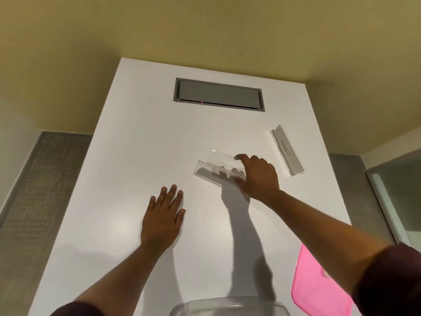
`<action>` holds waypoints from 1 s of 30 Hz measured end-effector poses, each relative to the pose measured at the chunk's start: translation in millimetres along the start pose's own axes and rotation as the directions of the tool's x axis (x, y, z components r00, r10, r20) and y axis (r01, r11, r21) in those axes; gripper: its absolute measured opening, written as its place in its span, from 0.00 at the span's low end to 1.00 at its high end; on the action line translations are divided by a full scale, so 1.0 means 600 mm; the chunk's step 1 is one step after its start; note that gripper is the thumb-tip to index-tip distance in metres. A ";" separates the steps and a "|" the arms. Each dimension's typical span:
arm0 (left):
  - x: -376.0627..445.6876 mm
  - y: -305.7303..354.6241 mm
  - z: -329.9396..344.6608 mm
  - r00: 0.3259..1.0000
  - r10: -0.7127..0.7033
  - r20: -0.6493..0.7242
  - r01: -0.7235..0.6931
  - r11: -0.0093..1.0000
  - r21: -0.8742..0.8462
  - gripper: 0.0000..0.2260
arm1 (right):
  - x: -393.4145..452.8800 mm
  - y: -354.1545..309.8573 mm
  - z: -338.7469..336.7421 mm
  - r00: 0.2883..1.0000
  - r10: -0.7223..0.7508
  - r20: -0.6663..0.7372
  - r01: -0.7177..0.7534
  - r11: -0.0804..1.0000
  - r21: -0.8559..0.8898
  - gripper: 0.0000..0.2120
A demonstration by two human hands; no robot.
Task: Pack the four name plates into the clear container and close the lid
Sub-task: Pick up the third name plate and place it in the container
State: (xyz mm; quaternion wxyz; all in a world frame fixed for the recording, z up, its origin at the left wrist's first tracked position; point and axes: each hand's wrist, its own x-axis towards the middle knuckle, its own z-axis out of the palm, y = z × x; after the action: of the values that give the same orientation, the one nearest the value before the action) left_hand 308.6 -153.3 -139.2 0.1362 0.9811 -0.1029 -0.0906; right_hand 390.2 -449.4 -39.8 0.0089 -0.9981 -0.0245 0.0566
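Observation:
A clear acrylic name plate [214, 166] sits tilted just above the white table [136, 156], near its middle, and my right hand [257, 176] grips its right end with thumb and fingers. A second name plate [287, 152], grey with the word ELEPHANT on it, lies flat to the right. My left hand [163, 221] rests flat on the table with its fingers spread and nothing in it. The rim of the clear container [227, 307] shows at the bottom edge. A pink lid [319, 290] lies at the bottom right, partly behind my right sleeve.
A grey recessed cable hatch [218, 95] is set into the far part of the table. Grey carpet [34, 190] shows on the left, and a glass panel [398, 197] stands at the right. A yellow wall rises beyond the table.

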 end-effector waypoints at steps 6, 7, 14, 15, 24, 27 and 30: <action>-0.032 0.070 -0.087 0.993 -0.075 0.087 0.098 0.947 -0.304 0.42 | -0.101 0.014 -0.047 0.883 -0.158 0.443 0.064 0.973 0.221 0.37; -0.046 0.084 -0.099 0.999 -0.011 0.035 0.022 0.941 -0.337 0.43 | -0.116 0.013 -0.050 0.863 -0.187 0.470 0.077 0.967 0.244 0.37; -0.153 0.163 -0.160 0.924 0.382 0.000 -0.375 0.907 -0.194 0.38 | -0.242 0.006 -0.095 0.776 -0.384 0.500 0.189 0.898 0.397 0.31; -0.170 0.171 -0.170 0.931 0.365 -0.002 -0.357 0.910 -0.212 0.35 | -0.263 0.007 -0.105 0.775 -0.391 0.496 0.189 0.893 0.408 0.30; -0.285 0.189 -0.207 0.956 0.293 0.010 -0.272 0.900 -0.342 0.22 | -0.404 0.006 -0.139 0.871 -0.339 0.355 0.159 0.879 0.450 0.31; -0.318 0.185 -0.209 0.966 0.260 -0.003 -0.245 0.908 -0.339 0.22 | -0.451 0.008 -0.126 0.918 -0.321 0.233 0.213 0.895 0.392 0.33; -0.350 0.189 -0.207 0.968 0.250 0.005 -0.235 0.917 -0.323 0.22 | -0.494 0.006 -0.110 0.940 -0.308 0.149 0.231 0.893 0.386 0.32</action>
State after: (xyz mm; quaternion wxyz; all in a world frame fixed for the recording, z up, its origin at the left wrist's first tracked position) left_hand 111.8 -181.4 41.9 0.3014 0.9232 -0.2109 -0.1113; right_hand 103.5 -468.9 59.3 0.1979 -0.9546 -0.1533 0.1614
